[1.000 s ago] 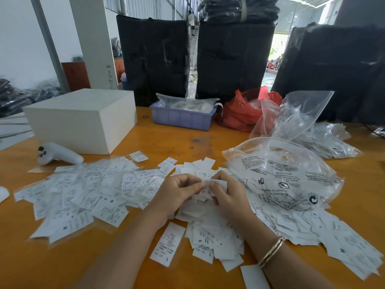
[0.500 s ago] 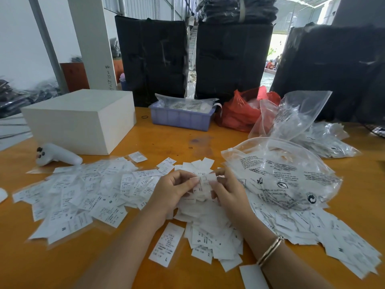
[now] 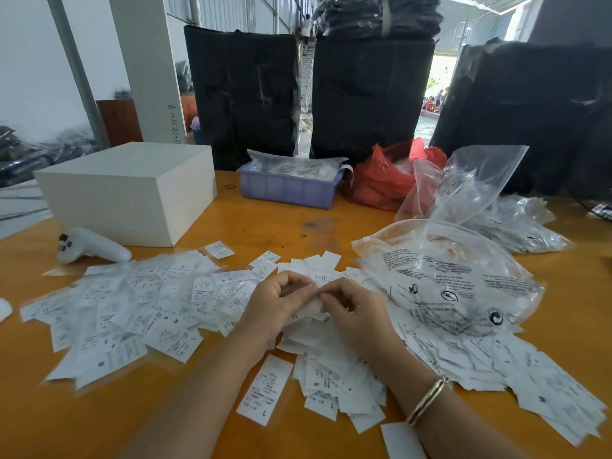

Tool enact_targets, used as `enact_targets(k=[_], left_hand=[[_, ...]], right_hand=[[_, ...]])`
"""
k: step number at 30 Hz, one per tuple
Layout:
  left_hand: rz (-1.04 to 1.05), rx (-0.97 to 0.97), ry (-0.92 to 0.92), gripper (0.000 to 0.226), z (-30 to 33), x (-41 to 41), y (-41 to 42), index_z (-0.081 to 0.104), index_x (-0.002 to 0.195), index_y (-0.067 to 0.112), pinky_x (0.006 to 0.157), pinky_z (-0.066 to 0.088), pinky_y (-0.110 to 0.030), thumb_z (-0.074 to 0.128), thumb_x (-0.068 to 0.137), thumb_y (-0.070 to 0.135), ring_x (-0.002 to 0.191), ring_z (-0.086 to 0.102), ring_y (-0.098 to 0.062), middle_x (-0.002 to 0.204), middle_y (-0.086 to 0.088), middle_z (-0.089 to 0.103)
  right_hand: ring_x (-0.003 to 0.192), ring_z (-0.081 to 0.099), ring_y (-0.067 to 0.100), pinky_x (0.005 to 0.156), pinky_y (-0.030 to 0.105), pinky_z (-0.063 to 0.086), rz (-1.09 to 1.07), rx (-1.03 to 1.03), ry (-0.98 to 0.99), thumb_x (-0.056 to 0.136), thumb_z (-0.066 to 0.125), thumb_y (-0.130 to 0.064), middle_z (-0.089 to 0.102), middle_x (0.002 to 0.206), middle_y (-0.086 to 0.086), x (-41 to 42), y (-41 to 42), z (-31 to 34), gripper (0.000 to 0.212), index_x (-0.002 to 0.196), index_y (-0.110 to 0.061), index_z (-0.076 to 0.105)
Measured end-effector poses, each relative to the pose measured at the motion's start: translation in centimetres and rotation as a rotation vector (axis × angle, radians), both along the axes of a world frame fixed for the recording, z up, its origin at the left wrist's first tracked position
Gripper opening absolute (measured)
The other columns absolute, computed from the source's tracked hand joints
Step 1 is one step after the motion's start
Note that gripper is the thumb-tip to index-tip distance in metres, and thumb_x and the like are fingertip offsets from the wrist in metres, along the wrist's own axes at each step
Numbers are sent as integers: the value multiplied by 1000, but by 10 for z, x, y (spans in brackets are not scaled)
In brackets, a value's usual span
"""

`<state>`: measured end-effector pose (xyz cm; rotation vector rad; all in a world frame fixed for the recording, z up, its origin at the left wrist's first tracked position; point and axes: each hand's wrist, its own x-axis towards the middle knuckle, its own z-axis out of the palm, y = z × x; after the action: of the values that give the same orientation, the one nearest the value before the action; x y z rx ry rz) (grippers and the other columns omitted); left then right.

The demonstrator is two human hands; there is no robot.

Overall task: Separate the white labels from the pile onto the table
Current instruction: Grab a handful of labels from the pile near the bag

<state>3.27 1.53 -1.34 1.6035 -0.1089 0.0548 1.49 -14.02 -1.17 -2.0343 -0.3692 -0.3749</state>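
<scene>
Both hands are pinching small white printed labels above the central pile.

The left hand [image 3: 278, 304] and right hand [image 3: 356, 309] are meeting fingertip to fingertip over the heap of white paper labels [image 3: 331, 369] on the orange wooden table [image 3: 271, 226]; the pinched label's orientation is hidden. Bare tabletop is lying toward the near left edge.

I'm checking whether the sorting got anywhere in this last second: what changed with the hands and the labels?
Little. Both hands stayed over the middle pile; the left hand and right hand drew closer, fingertips now meeting on a small bunch of labels, pinched throughout. No label was set down. The spread labels at left, printed clear bag and white box did not move.
</scene>
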Motion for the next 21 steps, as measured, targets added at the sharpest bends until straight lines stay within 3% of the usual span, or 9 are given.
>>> enact_targets(k=[4,7,10,14,18,21], left_hand=[[13,-17,41,19,3,-2,2,70,90,27,77,58,-36,76,75,37,87,70,-18,88,2,74],[-22,-29,37,28,5,-4,2,70,83,31,66,55,-25,73,64,50,80,70,-11,81,6,73],[-5,38,4,8,7,-5,3,71,74,31,61,51,-16,72,78,37,74,68,-6,75,7,72],[3,98,7,13,5,-3,5,70,76,20,71,54,-28,68,86,28,78,67,-25,82,-12,70],[12,72,-21,9,8,-4,3,71,80,21,58,49,-13,66,87,22,66,64,-2,71,8,70],[65,104,-47,8,8,-3,3,70,81,21,55,47,-9,66,87,24,64,63,2,69,11,70]], right_hand=[[62,58,5,58,18,45,69,52,7,88,63,-25,67,71,-9,-1,1,3,14,84,-38,64],[68,63,6,62,16,48,23,107,50,86,66,-14,67,71,-12,1,1,2,19,81,-32,65],[65,64,5,53,16,47,9,281,137,86,65,-8,67,72,-6,4,-3,3,14,82,-20,66],[62,63,9,59,20,52,14,527,177,86,64,-2,71,74,0,4,-9,5,11,89,-12,62],[62,64,7,56,19,50,23,422,143,86,63,0,71,75,0,4,-6,5,19,94,-18,60],[59,64,5,53,12,45,27,375,117,85,65,-1,70,71,-2,5,-3,5,22,93,-20,58]])
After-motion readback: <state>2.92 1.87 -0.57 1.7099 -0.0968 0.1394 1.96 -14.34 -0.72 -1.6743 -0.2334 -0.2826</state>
